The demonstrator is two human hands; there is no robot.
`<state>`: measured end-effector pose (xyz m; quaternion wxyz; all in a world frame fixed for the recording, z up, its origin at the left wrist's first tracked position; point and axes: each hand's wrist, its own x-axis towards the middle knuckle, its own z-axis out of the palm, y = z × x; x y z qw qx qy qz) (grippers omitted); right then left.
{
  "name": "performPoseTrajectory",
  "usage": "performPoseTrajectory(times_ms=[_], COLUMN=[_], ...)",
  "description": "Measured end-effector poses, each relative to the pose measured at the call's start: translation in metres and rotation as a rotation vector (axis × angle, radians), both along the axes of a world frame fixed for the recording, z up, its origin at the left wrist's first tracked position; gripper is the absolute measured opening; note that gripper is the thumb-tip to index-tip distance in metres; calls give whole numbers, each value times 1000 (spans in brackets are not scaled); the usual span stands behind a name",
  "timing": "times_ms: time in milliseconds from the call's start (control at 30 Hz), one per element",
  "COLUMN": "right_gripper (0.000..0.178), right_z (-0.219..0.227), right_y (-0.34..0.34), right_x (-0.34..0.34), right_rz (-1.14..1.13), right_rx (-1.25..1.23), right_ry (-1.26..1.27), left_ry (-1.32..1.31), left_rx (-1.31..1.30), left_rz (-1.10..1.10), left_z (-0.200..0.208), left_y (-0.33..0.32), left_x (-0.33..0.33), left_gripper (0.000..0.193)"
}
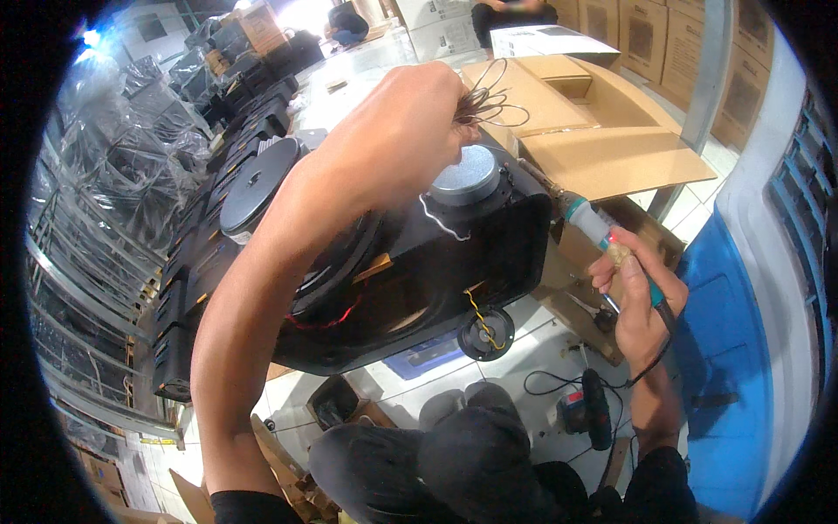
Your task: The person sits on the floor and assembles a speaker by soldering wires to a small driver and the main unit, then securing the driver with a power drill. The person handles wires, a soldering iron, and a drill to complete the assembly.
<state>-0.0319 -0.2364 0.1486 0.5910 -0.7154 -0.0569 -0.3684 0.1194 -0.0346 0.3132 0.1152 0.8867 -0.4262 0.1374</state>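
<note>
Resting nearest, on the person's dark-trousered knees (471, 445): a black speaker cabinet (454, 271), back upward, a small tweeter (486, 333) hanging from it on a yellow wire. Right hand (635, 301): fingers closed around a teal-handled soldering iron (583, 218), tip at the cabinet's upper right corner. Left hand (410, 131): above the silver magnet (465, 175), pinching loops of thin wire (493, 100). Beyond: open cardboard box (594, 131); stacked cartons (650, 35) furthest.

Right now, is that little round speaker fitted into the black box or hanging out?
Out. The small speaker dangles below the black box on a yellow wire.
</note>
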Motion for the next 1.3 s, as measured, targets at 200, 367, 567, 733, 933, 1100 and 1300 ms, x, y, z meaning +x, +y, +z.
performPoseTrajectory(times_ms=[200, 367, 567, 733, 933, 1100, 1300], right_gripper=[31, 30, 29, 29, 30, 30, 31], right_z=[-1, -3, -6, -4, -1, 1, 1], right_y=[1, -1, -4, -4, -1, 0, 1], right_x=[1, 4, 6, 5, 5, 5, 5], right_rz=[-2, 4, 17, 11, 6, 16, 14], right_rx=[-11, -17, -55, -76, -71, -62, -64], right_ry=[-8, -23, -38, -18, -11, -9, -21], left_ry=[-27, -22, -62, -53, -129, -216, -205], left_rx=[10, 36, 45, 47, 72, 56, 68], left_rz=[-50, -35, -30, -33, -47, -75, -91], left_z=[-6, -10, -13, -12, -9, -9, -7], left_y=[-5, -8, -12, -12, -11, -12, -12], left_x=[9, 10, 12, 10, 10, 6, 2], left_gripper=[23, 22, 22, 22, 21, 18, 16])
